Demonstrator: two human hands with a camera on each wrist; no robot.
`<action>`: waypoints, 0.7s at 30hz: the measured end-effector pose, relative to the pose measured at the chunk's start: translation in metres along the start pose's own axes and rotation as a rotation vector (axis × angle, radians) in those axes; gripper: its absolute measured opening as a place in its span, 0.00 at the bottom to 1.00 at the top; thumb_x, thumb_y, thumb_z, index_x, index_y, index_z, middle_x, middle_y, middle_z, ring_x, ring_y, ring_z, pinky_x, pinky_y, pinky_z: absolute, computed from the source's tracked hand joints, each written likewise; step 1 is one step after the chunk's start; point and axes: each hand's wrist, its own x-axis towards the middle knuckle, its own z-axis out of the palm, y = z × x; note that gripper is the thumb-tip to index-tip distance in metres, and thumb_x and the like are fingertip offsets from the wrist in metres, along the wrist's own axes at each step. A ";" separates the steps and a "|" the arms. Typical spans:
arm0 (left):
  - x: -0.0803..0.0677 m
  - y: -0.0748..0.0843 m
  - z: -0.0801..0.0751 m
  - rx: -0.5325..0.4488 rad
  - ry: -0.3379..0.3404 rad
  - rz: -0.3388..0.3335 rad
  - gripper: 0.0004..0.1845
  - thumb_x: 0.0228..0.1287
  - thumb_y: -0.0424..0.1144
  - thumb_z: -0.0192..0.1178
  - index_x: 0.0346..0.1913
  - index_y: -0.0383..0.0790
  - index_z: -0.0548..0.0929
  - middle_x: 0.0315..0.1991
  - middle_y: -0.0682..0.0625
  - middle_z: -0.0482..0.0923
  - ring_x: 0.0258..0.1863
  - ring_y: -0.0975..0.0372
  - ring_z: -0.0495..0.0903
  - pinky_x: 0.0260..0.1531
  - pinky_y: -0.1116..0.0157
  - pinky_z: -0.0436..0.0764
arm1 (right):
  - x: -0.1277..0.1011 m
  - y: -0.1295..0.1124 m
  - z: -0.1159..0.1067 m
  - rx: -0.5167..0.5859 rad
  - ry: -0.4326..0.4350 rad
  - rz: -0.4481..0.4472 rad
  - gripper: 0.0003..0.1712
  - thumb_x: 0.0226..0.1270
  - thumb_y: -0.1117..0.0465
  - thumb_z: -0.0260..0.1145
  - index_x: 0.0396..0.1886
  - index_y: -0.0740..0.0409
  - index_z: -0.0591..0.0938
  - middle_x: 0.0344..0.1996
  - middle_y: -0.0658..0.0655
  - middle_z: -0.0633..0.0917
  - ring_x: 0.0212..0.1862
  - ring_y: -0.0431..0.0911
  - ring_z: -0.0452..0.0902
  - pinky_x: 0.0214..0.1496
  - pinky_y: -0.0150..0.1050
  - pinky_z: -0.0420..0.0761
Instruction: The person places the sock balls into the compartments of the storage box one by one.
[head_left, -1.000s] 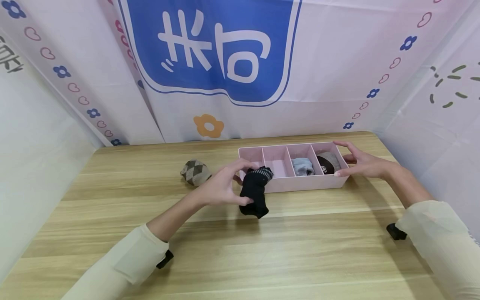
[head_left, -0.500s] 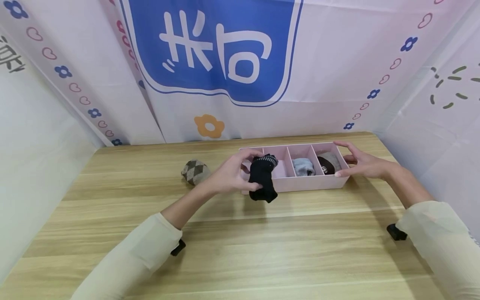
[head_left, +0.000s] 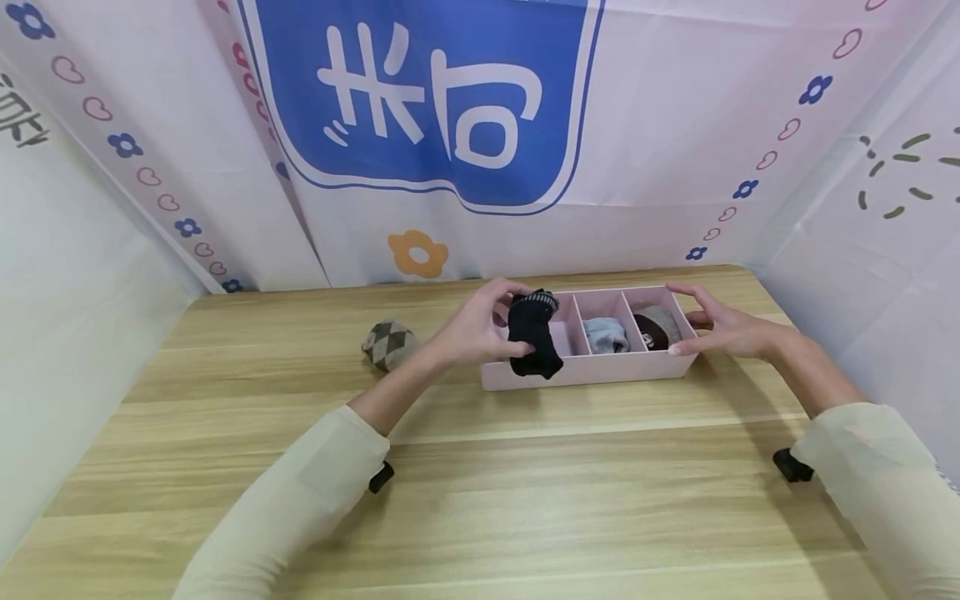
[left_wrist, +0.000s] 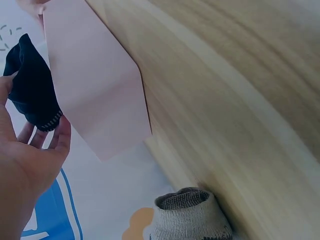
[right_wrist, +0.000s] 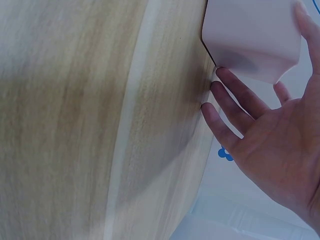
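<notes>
Black sock (head_left: 536,340) within left grip (head_left: 477,330)

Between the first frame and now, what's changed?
The left hand has carried the black sock rightward and farther from the person, toward the left part of the pink box. Nothing was newly grasped or released. Unchanged: right hand on the box's right end, checkered sock on the table, two rolled items in the box.
</notes>
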 end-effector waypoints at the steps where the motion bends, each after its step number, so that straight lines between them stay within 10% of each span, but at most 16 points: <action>1: 0.002 0.000 0.000 0.009 0.003 -0.008 0.37 0.51 0.32 0.78 0.66 0.34 0.76 0.54 0.40 0.77 0.47 0.49 0.80 0.50 0.51 0.84 | 0.000 0.000 0.000 0.000 0.000 0.001 0.59 0.66 0.60 0.72 0.84 0.50 0.42 0.75 0.83 0.55 0.75 0.78 0.52 0.71 0.76 0.56; 21: 0.032 -0.004 0.011 0.066 0.026 -0.064 0.36 0.54 0.34 0.78 0.67 0.33 0.77 0.57 0.40 0.78 0.49 0.50 0.79 0.49 0.60 0.84 | 0.000 0.000 -0.001 0.011 -0.003 -0.004 0.59 0.66 0.59 0.72 0.84 0.50 0.42 0.75 0.83 0.54 0.76 0.78 0.51 0.71 0.76 0.55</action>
